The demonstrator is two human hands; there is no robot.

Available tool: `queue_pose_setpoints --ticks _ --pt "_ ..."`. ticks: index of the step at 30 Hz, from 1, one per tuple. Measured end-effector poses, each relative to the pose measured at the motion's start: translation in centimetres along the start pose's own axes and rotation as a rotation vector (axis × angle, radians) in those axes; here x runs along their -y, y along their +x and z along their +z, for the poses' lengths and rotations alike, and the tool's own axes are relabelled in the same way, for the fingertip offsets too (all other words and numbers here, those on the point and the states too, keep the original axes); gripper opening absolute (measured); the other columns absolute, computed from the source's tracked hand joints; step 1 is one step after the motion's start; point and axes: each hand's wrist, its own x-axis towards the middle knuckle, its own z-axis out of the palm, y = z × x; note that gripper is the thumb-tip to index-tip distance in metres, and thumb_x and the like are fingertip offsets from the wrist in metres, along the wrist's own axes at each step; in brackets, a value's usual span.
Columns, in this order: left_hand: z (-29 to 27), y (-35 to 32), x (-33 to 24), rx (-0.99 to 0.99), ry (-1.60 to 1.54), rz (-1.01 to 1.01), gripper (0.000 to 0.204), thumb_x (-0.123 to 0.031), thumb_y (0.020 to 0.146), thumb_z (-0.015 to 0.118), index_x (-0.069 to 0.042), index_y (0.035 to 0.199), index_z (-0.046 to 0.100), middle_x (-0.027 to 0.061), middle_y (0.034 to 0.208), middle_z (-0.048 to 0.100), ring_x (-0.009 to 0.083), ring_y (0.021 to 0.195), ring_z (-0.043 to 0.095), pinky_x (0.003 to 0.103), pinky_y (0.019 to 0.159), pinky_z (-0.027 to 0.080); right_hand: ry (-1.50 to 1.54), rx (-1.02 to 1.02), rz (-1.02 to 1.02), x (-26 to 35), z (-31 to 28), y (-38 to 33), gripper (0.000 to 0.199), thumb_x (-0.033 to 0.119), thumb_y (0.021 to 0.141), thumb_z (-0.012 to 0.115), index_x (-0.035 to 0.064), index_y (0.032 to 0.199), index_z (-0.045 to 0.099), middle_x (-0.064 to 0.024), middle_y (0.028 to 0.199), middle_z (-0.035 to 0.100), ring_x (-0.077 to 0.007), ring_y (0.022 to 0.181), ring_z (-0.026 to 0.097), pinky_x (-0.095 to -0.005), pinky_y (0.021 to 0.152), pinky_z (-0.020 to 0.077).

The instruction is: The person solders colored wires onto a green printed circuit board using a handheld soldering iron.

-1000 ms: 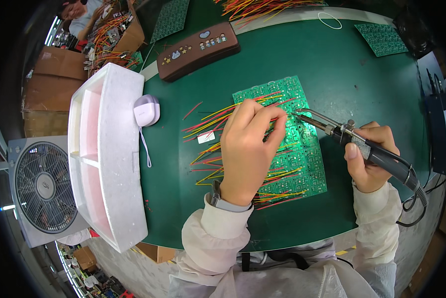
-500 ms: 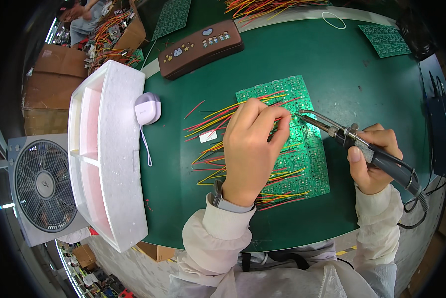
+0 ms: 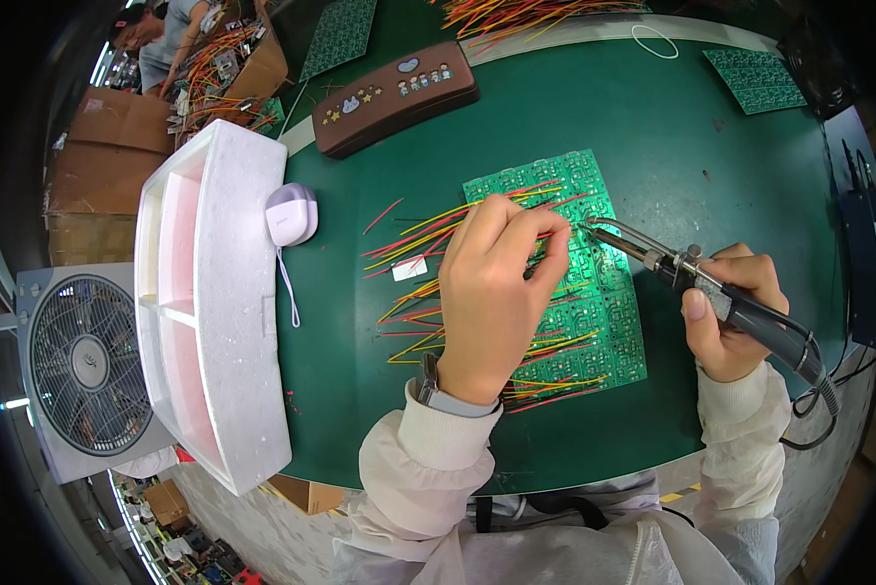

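Note:
A green circuit board panel lies on the table in front of me. Red and yellow wires run across its left part and stick out past its left edge. Over these wires, my left hand is closed in a pinch, thumb and forefinger on a thin wire whose end is mostly hidden. My right hand grips a soldering iron with a thin metal feed tube along it. Its tip meets the panel's upper middle, just right of my left fingertips. A small white label lies among the wires.
At left stand a white foam box with compartments, a lilac case and a fan. A brown pencil case lies behind. More wires and boards are at the back. A co-worker is at far left.
My hands, the soldering iron and the panel stay almost still. The co-worker at the far left has shifted and now leans further into view.

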Motion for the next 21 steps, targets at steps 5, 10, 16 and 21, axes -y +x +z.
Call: queue_pose_setpoints --ticks 5,10,16,21 --pt "0.1 0.0 0.0 -0.004 0.006 0.002 0.010 0.001 0.064 0.062 -0.005 0.070 0.057 0.0017 0.063 0.044 0.0105 0.054 0.041 0.023 0.047 0.034 0.004 -0.003 -0.042 -0.3 -0.1 -0.1 0.023 0.007 0.065 0.064 -0.0022 0.078 0.048 -0.0099 0.062 0.054 -0.0102 0.049 0.047 -0.0200 0.046 0.0370" --pt "0.0 0.0 0.0 -0.013 0.027 0.031 0.011 0.002 0.063 0.062 -0.004 0.070 0.057 0.0022 0.063 0.043 0.0117 0.054 0.041 0.024 0.047 0.034 0.056 -0.040 -0.014 -0.2 -0.2 -0.1 0.023 0.007 0.067 0.062 -0.0030 0.081 0.047 -0.0092 0.063 0.052 -0.0105 0.050 0.046 -0.0203 0.047 0.0363" --pt "0.2 0.0 0.0 -0.012 0.067 0.076 0.012 0.001 0.062 0.063 -0.004 0.071 0.056 0.0032 0.064 0.045 0.0135 0.055 0.045 0.025 0.049 0.036 0.049 -0.167 0.039 -0.5 -0.1 0.0 0.021 0.006 0.069 0.060 -0.0027 0.083 0.047 -0.0069 0.063 0.050 -0.0100 0.055 0.043 -0.0215 0.051 0.0347" --pt "-0.8 0.1 -0.1 -0.004 0.090 0.126 0.012 0.000 0.064 0.062 -0.004 0.074 0.057 0.0048 0.070 0.050 0.0166 0.064 0.050 0.026 0.055 0.039 0.083 -0.194 0.045 -0.2 0.1 0.0 0.021 0.006 0.069 0.060 -0.0024 0.083 0.047 -0.0059 0.064 0.049 -0.0094 0.056 0.041 -0.0213 0.052 0.0337"
